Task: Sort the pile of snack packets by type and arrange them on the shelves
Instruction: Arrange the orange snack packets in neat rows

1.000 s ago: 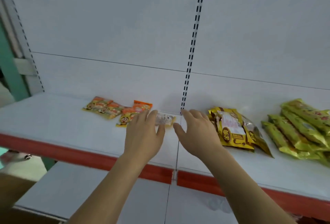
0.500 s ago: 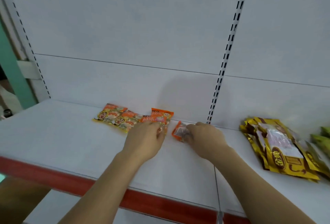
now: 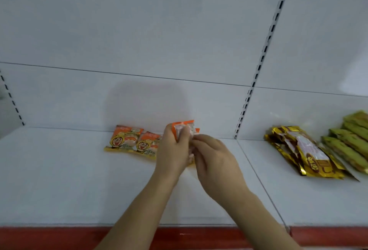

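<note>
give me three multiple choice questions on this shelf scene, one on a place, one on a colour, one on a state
1. Where do the shiny gold foil packets lie?
A. left of both hands
B. right of the slotted upright, between the hands and the green packets
C. on the red shelf edge

2. What colour are the long packets at the far right?
A. green
B. blue
C. white

3. What is the left hand doing?
A. lying flat on the shelf
B. hanging idle
C. gripping a small orange-edged clear packet

Answers:
1 B, they sit past the upright, beside the green ones.
2 A, their wrappers are olive green.
3 C, fingers curl round it, lifted off the white shelf.
</note>
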Tool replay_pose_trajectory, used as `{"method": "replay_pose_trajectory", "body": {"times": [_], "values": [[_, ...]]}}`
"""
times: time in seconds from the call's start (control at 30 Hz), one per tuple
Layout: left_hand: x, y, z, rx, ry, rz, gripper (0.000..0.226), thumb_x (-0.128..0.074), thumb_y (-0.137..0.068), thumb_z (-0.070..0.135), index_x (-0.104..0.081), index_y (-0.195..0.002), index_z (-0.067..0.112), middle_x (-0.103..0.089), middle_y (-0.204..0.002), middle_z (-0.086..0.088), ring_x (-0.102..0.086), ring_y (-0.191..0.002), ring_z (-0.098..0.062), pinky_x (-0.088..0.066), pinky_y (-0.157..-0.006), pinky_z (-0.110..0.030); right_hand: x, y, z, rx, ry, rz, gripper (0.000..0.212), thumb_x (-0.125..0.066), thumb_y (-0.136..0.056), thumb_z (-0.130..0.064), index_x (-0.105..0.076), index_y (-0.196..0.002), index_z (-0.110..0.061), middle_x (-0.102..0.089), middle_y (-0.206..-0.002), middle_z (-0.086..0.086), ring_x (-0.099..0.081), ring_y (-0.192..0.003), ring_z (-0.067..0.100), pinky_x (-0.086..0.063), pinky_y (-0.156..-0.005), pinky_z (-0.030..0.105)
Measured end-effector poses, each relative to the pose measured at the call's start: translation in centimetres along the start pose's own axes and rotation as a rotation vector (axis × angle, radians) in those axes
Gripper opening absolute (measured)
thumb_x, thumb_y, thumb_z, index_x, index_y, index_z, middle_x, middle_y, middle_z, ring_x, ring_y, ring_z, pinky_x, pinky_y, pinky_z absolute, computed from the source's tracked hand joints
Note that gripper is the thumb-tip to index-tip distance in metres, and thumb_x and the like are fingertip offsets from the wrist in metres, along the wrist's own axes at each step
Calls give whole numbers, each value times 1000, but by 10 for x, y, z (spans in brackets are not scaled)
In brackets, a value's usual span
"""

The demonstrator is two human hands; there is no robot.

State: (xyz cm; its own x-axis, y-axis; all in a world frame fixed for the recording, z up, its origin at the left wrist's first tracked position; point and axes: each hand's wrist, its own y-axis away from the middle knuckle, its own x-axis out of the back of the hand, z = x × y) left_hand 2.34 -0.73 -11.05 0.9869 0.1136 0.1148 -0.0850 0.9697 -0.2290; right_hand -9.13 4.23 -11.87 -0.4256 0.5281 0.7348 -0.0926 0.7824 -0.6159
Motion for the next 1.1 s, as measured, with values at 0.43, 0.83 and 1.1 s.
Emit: {"method": "replay_pose_trajectory", "body": {"times": [0.43, 0.83, 1.1], "values": [[111, -21, -34, 42, -122, -23, 23, -46, -108, 36, -50, -89, 23, -53, -82, 9, -52, -88, -20, -38, -77, -33, -54, -24, -28, -496, 293, -339, 45, -56, -91, -46, -52, -132, -27, -49, -122, 7, -51, -110, 31, -49, -85, 37], [80, -24, -21, 169, 61, -170, 32, -44, -107, 44, -65, -118, 22, -68, -118, -4, -61, -111, -20, -49, -97, -41, -19, -20, -35, -419, -287, 311, 36, -72, -88, -18, -68, -123, -28, -56, -103, -16, -58, -89, -4, -41, -72, 3], [58, -36, -19, 126, 174, -170, 59, -78, -75, 53, -64, -121, 19, -78, -107, 2, -75, -101, -16, -61, -91, -44, -36, -8, -43, -29, -314, 59, 34, -49, -99, -16, -65, -129, -23, -61, -128, -9, -59, -112, 9, -49, -92, 25]]}}
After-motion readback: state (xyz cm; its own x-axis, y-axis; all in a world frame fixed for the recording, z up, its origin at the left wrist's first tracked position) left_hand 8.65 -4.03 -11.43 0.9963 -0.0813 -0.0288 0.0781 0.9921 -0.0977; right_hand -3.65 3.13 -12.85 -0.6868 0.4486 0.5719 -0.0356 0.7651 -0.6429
